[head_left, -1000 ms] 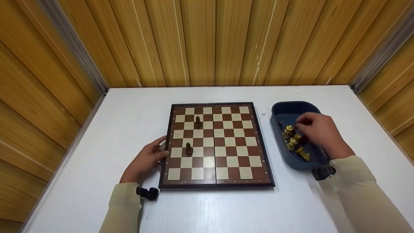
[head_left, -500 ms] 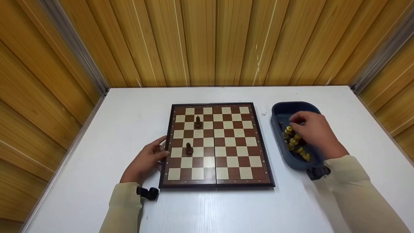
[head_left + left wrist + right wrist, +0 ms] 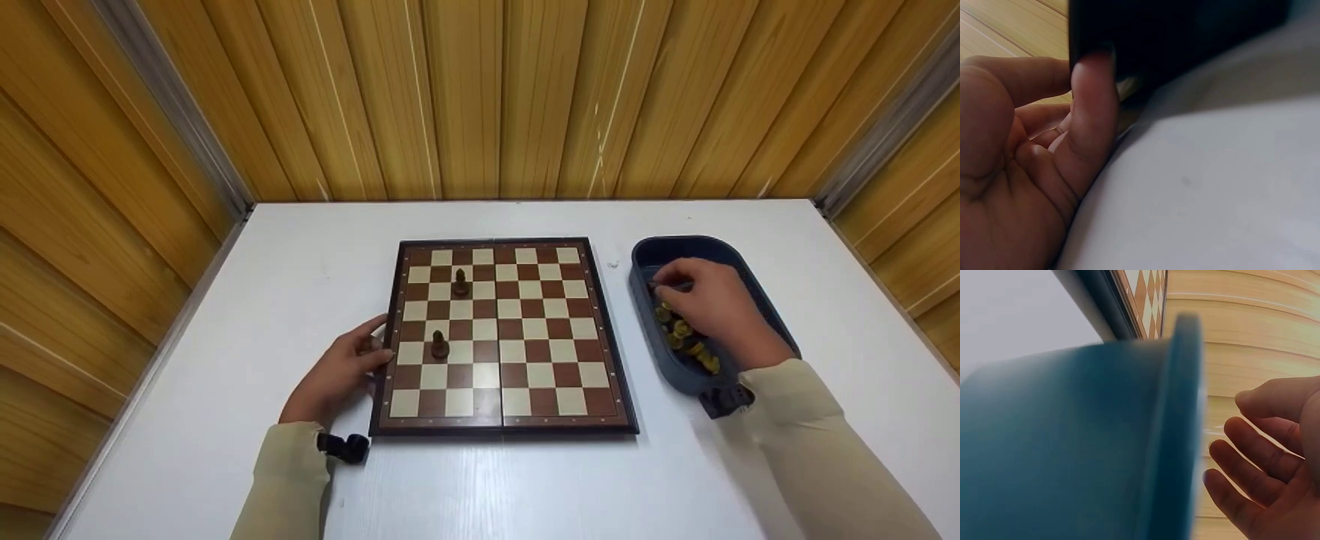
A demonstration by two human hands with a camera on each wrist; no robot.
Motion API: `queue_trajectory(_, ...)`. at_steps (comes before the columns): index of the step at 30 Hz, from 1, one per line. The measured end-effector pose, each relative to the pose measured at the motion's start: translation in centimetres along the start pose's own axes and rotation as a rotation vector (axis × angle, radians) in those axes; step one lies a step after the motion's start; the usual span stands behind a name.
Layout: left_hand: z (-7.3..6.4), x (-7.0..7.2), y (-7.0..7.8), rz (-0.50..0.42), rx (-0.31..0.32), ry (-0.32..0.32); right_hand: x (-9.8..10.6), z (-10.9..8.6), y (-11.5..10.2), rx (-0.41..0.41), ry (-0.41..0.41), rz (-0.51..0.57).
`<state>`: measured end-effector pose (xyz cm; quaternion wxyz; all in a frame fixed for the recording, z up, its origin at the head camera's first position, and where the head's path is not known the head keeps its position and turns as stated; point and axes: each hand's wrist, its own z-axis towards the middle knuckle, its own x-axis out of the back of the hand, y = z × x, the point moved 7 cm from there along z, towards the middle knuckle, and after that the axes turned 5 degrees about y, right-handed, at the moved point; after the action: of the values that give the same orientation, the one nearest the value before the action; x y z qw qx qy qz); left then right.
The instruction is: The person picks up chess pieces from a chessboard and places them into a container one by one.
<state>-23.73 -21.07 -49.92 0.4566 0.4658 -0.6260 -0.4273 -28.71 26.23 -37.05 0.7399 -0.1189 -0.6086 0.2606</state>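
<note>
My left hand [image 3: 341, 371] holds the left edge of a brown-and-cream chessboard [image 3: 536, 330], thumb at the rim. Up close in the left wrist view, fingers [image 3: 1094, 107] lie against the dark board side [image 3: 1185, 39]. Two dark chess pawns stand on the board's left half: one pawn [image 3: 460, 283] farther back, another pawn [image 3: 439, 345] nearer. Over a dark blue box [image 3: 757, 300] on the right is my right hand [image 3: 709, 300], fingertips at its left inner wall beside a small dark piece. Loosely bent fingers [image 3: 1252, 444] show nothing between them in the right wrist view.
Gold chess pieces [image 3: 681, 330] lie in the box, partly covered by the right hand. Board and box sit side by side on a white table [image 3: 300, 262]. Wood-patterned walls [image 3: 450, 97] close in the back and sides.
My right hand has moved left across the box, from over the dark and gold pieces to the left inner wall. My left hand keeps its hold on the board; both pawns stay put.
</note>
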Motion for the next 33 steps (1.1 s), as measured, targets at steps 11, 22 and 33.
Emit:
queue_trajectory(11,-0.1,0.0,0.1,0.005,0.005,0.002,-1.2,0.1,-1.5,-0.004,-0.049,0.021)
queue_trajectory(22,-0.2,0.0,0.4,0.016,-0.011,-0.006,-2.0,0.1,-3.4,0.031,-0.041,0.023)
queue_trajectory(33,-0.3,-0.1,0.5,-0.010,-0.012,-0.023,-2.8,0.1,-4.8,0.112,-0.005,0.057)
